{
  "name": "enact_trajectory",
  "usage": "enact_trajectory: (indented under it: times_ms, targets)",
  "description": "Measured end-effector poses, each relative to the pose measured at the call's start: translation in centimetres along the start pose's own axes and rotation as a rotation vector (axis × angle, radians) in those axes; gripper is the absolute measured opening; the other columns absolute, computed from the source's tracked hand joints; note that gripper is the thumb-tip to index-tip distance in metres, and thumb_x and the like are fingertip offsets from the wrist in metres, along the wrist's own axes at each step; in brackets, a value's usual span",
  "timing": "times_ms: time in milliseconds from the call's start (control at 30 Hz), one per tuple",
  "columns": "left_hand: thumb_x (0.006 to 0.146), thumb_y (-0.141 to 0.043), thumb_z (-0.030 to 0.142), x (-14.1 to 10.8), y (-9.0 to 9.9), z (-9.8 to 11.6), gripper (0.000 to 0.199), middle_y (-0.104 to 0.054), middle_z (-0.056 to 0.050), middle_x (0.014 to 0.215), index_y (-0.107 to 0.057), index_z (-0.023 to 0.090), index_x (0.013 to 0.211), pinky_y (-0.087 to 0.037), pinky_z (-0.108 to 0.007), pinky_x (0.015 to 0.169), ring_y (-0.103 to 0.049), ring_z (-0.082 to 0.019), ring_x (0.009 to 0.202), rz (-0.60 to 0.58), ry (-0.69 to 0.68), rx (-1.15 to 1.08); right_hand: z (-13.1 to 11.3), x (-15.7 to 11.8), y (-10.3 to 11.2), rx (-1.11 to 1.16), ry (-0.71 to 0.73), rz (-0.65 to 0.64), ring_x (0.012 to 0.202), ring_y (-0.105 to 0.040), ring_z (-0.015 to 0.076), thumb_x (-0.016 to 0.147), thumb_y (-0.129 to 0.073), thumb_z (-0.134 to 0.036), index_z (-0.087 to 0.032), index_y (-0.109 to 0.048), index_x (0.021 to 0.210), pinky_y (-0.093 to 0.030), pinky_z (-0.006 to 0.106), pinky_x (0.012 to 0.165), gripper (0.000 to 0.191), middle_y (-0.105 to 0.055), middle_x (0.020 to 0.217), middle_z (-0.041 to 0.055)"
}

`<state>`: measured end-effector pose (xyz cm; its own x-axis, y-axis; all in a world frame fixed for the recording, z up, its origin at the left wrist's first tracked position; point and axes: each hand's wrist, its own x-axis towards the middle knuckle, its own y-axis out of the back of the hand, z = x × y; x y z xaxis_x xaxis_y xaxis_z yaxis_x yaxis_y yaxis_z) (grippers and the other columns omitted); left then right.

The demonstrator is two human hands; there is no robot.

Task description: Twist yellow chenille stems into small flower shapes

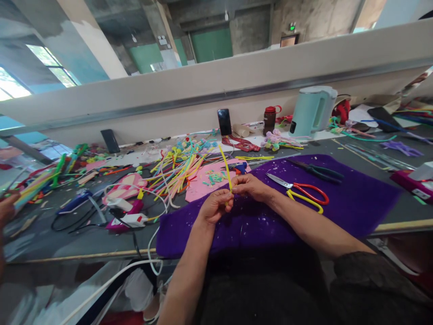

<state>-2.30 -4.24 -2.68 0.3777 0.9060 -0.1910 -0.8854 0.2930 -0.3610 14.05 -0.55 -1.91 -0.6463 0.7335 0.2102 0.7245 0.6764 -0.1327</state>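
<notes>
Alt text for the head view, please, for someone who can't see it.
A person's left hand and right hand pinch a yellow strip slanting upward over a purple cloth. Scissors and dark pliers lie on the cloth to the right; beyond are a pink sheet and heaped coloured strips.

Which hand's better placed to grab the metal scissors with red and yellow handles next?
Probably your right hand: it's nearer the scissors on the purple cloth. Your left hand is farther off. Both hold the thin yellow strip.
</notes>
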Motion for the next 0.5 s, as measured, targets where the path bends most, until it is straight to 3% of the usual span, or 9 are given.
enact_trajectory:
  times_ms: [100,300,500]
  targets:
    - [0.060,-0.069,0.026,0.0,0.0,-0.1,0.020,-0.053,0.002,0.050,-0.055,0.012,0.063,-0.032,-0.015,0.039,-0.044,-0.004,0.038,0.014,0.002,0.008,0.2,0.2,0.1,-0.022,0.004,0.045,0.041,-0.032,0.0033,0.066,-0.064,-0.030,-0.013,-0.055,0.066,-0.023,0.018,0.041,0.019,-0.045,0.050,-0.0058]
    - [0.060,-0.069,0.034,0.1,-0.8,-0.3,0.028,-0.061,-0.001,0.062,-0.060,0.013,0.076,-0.037,-0.017,0.044,-0.054,-0.008,0.049,0.339,-0.196,0.226,1.0,0.6,-0.3,-0.188,0.081,0.310,0.044,-0.038,0.0042,0.065,-0.063,-0.028,-0.011,-0.060,0.066,-0.027,0.018,0.043,0.018,-0.049,0.051,-0.0043]
    - [0.063,-0.065,0.038,0.1,-0.9,-0.6,0.028,-0.061,-0.001,0.062,-0.061,0.014,0.076,-0.037,-0.019,0.046,-0.053,-0.009,0.050,0.350,-0.265,0.313,1.0,0.5,-0.7,-0.174,0.072,0.343,0.042,-0.038,0.0040,0.065,-0.062,-0.029,-0.011,-0.061,0.068,-0.028,0.018,0.042,0.018,-0.050,0.050,-0.0046]
